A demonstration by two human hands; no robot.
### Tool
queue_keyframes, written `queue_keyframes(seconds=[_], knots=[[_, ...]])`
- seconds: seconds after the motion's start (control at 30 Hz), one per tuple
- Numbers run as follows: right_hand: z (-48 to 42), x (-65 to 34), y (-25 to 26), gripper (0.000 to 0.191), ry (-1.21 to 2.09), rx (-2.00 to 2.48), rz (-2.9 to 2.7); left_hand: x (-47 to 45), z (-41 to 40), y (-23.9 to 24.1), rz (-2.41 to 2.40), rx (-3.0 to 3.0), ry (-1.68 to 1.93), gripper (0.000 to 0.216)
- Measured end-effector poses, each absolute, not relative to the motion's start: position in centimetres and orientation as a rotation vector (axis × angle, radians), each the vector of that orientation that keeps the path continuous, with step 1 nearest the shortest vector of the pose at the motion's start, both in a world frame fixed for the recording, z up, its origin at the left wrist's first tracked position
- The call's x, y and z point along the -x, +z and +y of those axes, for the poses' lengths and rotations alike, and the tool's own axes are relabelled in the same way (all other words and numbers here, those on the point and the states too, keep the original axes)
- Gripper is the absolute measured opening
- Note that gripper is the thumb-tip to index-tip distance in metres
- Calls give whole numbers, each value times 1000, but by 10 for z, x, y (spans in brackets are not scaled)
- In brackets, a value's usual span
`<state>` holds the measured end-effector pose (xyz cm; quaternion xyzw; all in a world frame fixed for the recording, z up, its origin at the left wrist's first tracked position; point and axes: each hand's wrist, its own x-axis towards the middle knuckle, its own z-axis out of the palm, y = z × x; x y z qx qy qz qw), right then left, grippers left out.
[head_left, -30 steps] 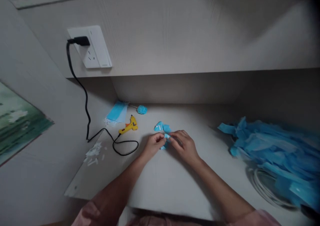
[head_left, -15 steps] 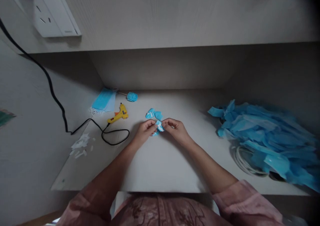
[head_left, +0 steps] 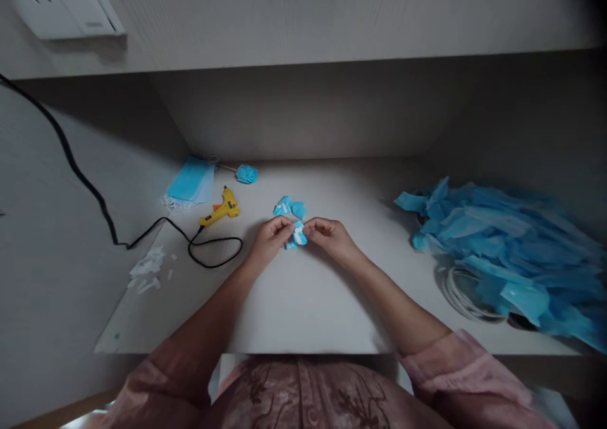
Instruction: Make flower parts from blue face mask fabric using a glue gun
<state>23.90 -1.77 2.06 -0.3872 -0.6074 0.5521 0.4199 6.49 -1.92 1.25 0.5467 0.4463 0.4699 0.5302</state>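
Observation:
Between my fingertips is a small blue piece of mask fabric with a white strip on it. My left hand pinches its left side, and my right hand pinches the right side. Just beyond my hands, several more blue fabric pieces lie on the white desk, some bearing white strips. Another blue bit shows under the held piece. At the back left lies a blue fabric flower on a thin stem.
A yellow glue gun lies left, its black cord running up the side wall. Near it are blue face masks and white scraps. A large blue fabric heap covers the right side, by coiled rings. A shelf front overhangs the back.
The camera view has shifted slightly. The held piece has turned a little between my fingertips, so its white strip stands more upright. Both hands keep their pinch.

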Motion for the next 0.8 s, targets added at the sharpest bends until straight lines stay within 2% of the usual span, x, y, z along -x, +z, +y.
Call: queue_keyframes(seconds=[0.2, 0.4, 0.8], knots=[[-17, -238, 19, 25, 1225, 1055, -1486, -65, -24, 14, 1270, -1503, 1444, 12], [-20, -236, 18, 20, 1024, 1114, -1579, -68, -29, 14, 1306, -1950, 1359, 7], [-24, -235, 14, 13, 611, 1102, -1806, -69, -28, 10, 1466, -1987, 1276, 6]])
